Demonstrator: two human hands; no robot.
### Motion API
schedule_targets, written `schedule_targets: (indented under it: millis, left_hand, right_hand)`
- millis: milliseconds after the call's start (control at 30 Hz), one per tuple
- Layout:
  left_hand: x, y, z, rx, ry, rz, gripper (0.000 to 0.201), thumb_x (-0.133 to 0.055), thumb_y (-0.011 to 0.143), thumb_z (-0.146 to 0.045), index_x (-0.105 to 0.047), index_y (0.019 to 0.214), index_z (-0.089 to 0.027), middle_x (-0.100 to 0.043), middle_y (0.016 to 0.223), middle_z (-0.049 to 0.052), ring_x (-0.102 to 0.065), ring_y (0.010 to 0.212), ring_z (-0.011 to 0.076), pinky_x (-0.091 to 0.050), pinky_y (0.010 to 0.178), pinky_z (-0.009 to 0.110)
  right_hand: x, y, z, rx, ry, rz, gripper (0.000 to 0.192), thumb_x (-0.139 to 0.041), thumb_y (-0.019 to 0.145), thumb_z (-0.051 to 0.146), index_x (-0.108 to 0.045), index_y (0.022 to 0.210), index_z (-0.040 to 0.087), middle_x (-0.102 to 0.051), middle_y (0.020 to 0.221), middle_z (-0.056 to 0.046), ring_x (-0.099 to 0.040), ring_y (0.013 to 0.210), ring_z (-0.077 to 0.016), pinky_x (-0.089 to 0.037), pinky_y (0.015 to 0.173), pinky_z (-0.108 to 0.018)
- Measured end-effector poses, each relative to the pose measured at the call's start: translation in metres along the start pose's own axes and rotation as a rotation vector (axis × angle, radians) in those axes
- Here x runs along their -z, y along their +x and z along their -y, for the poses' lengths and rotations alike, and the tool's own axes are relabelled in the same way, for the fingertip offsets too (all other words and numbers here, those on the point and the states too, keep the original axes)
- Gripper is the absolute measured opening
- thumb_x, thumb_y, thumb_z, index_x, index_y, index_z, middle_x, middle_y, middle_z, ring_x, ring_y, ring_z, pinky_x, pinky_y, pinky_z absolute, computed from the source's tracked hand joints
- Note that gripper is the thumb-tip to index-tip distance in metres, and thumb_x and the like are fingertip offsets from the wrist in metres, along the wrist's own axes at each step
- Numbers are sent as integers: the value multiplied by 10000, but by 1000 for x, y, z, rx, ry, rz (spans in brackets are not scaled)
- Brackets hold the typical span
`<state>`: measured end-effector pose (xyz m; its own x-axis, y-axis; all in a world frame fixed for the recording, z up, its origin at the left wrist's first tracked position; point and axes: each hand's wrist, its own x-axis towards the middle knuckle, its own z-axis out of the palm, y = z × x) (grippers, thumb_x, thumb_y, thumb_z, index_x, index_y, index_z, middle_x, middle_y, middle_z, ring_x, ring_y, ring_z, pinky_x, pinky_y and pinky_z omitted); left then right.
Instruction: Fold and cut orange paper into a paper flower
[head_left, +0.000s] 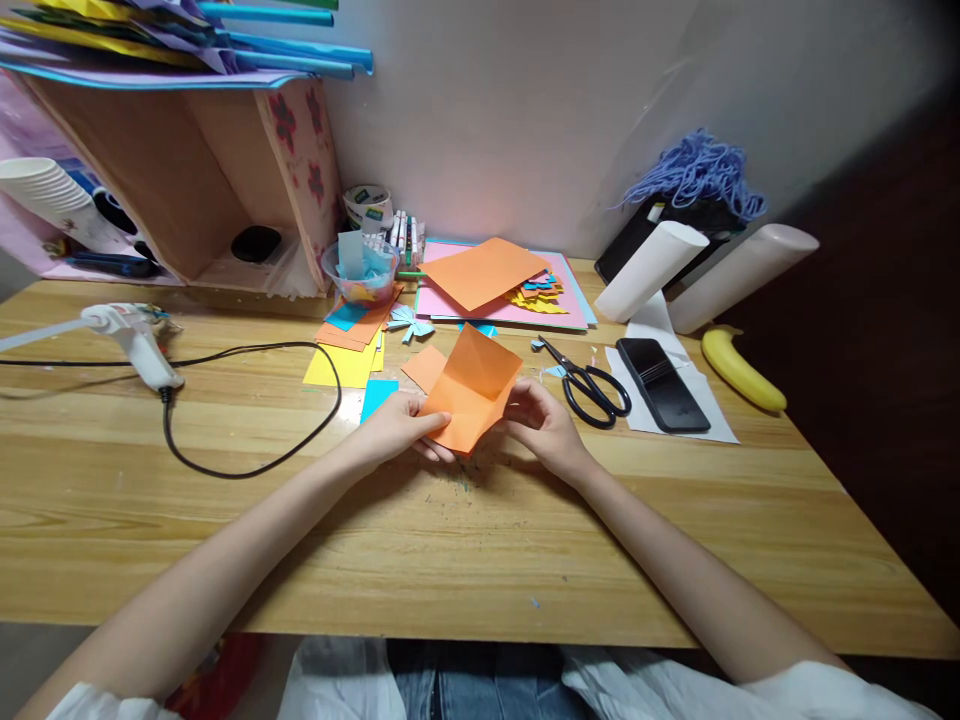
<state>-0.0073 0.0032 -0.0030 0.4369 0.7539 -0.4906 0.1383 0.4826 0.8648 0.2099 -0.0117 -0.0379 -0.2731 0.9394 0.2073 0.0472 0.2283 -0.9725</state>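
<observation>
Paper, orange, folded, square sheet (pixel 471 390), held just above wooden counter (pixel 450 540) near its middle, upper flap standing tilted. Left hand (pixel 397 428) pinching lower left edge, grip pressed together on the sheet; right hand (pixel 541 425) pinching right edge, grip likewise closed on the sheet. Black-handled scissors (pixel 589 385) lying just right of the right hand, apart from it. Black phone (pixel 662 383) resting on white paper beyond the scissors; yellow banana (pixel 741 370) near counter's right edge. White glue gun (pixel 131 340) with black cord well left. Loose orange, yellow and blue paper sheets (pixel 349 345) behind left hand.
</observation>
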Motion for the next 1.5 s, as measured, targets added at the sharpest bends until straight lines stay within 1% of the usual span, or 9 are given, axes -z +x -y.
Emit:
schedule_targets:
  millis: [267, 467, 567, 733, 1000, 1133, 1300, 1367, 1500]
  left_hand:
    - [-5, -4, -3, 33, -15, 53, 215, -656, 712, -314, -665, 740, -100, -704, 698, 95, -675, 578, 161, -518, 551, 228]
    - [-5, -5, -1, 22, -28, 121, 237, -622, 750, -318, -661, 788, -88, -708, 719, 88, -671, 594, 134, -512, 565, 201]
    - [-4, -4, 1, 20, -27, 134, 259, -620, 753, -329, -663, 815, -81, -712, 729, 96, -673, 607, 133, -508, 561, 190]
    - [-2, -2, 1, 23, -32, 120, 298, -627, 743, -338, -665, 859, -66, -717, 763, 125, -680, 622, 143, -506, 558, 187]
    - [0, -4, -5, 31, -36, 59, 220, -632, 740, -279, -670, 803, -71, -718, 744, 110, -671, 590, 137, -515, 547, 190]
    - [1, -3, -2, 32, -55, 87, 290, -632, 748, -326, -673, 876, -69, -719, 771, 123, -671, 612, 134, -511, 555, 184]
    - [1, -2, 2, 19, -79, 134, 265, -652, 722, -316, -687, 853, -88, -716, 749, 108, -670, 633, 135, -511, 580, 181]
    - [0, -1, 2, 13, -83, 142, 244, -650, 715, -298, -693, 837, -92, -714, 729, 99, -668, 628, 135, -510, 576, 178]
    - [0, -2, 1, 19, -84, 147, 255, -635, 725, -290, -691, 864, -84, -715, 732, 108, -668, 627, 134, -503, 560, 171]
  right_hand:
    - [-6, -2, 4, 51, -36, -216, 296, -707, 696, 234, -542, 942, 221, -664, 864, -10, -662, 786, -151, -570, 706, -278]
    - [-10, -10, 9, 173, -377, -257, 216, -546, 842, 236, -620, 1045, 227, -695, 984, -39, -677, 835, -165, -554, 777, -292]
    - [-11, -12, 12, 266, -616, -183, 309, -458, 889, 204, -572, 1172, 257, -683, 1058, -42, -679, 847, -176, -550, 762, -289]
    - [-10, -9, 13, 335, -794, -33, 418, -375, 920, 176, -419, 1329, 252, -584, 1239, -56, -582, 1097, -185, -499, 911, -323]
    - [0, -9, 8, 478, -826, -83, 340, -455, 889, 162, -556, 1207, 224, -660, 1114, -66, -638, 995, -185, -534, 860, -313]
    - [-5, -11, 12, 423, -773, -123, 468, -469, 890, 188, -400, 1344, 281, -606, 1211, -47, -653, 959, -168, -541, 833, -276]
    - [-10, -9, 18, 316, -761, 79, 599, -430, 909, 290, -145, 1436, 283, -335, 1445, -40, -432, 1258, -208, -421, 1013, -383]
    - [-9, -7, 19, 312, -772, 104, 600, -419, 912, 305, -129, 1437, 290, -278, 1471, -34, -353, 1310, -210, -384, 1042, -410]
    - [-7, -6, 20, 318, -758, 107, 524, -404, 920, 284, -226, 1411, 314, -311, 1459, -29, -383, 1292, -198, -397, 1031, -406]
